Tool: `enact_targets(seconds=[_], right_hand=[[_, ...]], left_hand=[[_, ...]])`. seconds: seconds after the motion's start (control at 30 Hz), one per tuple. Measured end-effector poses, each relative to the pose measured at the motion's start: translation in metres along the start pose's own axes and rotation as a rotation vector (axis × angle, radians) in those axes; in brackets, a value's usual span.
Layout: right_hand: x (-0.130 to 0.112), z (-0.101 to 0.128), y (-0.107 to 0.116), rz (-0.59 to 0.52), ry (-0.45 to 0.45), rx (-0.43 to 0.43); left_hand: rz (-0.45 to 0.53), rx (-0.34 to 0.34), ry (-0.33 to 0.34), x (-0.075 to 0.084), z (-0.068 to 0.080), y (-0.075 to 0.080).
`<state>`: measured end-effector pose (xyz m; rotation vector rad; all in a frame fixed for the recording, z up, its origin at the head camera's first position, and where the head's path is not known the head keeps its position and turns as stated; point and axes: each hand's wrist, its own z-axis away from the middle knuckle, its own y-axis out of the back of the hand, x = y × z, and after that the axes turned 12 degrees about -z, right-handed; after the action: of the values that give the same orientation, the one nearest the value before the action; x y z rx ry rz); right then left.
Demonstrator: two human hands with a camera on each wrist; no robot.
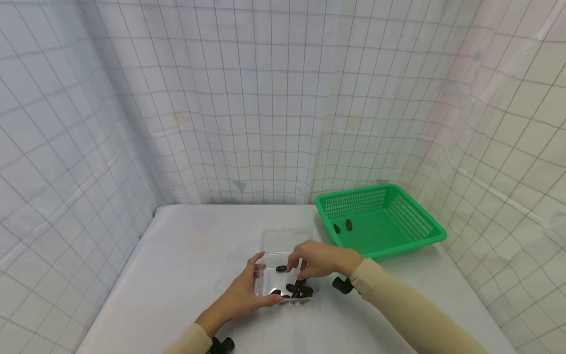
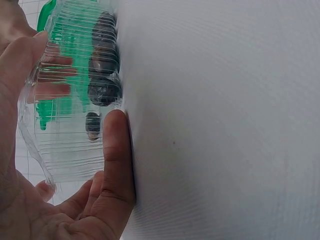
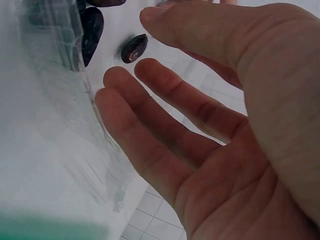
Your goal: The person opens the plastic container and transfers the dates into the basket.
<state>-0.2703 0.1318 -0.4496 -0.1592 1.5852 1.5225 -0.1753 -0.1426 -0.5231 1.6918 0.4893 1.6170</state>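
A clear plastic box (image 1: pixel 283 246) lies open on the white table, with several dark dates (image 1: pixel 298 289) heaped at its near end. My left hand (image 1: pixel 262 281) grips the box's near left edge, thumb along the wall (image 2: pixel 116 150) and fingers on the other side. My right hand (image 1: pixel 298 269) hovers over the box with relaxed fingers, holding nothing. A single date (image 1: pixel 281 268) lies just left of its fingertips. In the right wrist view that date (image 3: pixel 134 48) sits between the thumb and the fingers (image 3: pixel 165 90).
A green plastic basket (image 1: pixel 415 221) stands at the back right, with two dates (image 1: pixel 349 224) in it. Gridded white curtains close off three sides. The white table (image 1: pixel 190 246) reaches left of the box.
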Motion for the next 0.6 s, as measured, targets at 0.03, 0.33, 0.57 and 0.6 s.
enact_targets(seconds=[0.03,0.33,0.57,0.6], right_hand=[[0.001,-0.002,-0.001,-0.006,-0.005,-0.005],[0.004,-0.015,-0.008,-0.026,-0.077,-0.060],[0.003,-0.018,-0.013,0.006,-0.101,-0.090],[0.002,-0.018,-0.014,0.012,-0.103,-0.091]], left_hand=[[0.001,0.001,-0.002,0.000,0.000,0.000],[0.001,0.007,-0.009,0.001,0.000,0.001],[0.006,0.003,-0.001,0.001,0.000,0.001],[0.006,0.001,0.001,0.001,0.001,0.000]])
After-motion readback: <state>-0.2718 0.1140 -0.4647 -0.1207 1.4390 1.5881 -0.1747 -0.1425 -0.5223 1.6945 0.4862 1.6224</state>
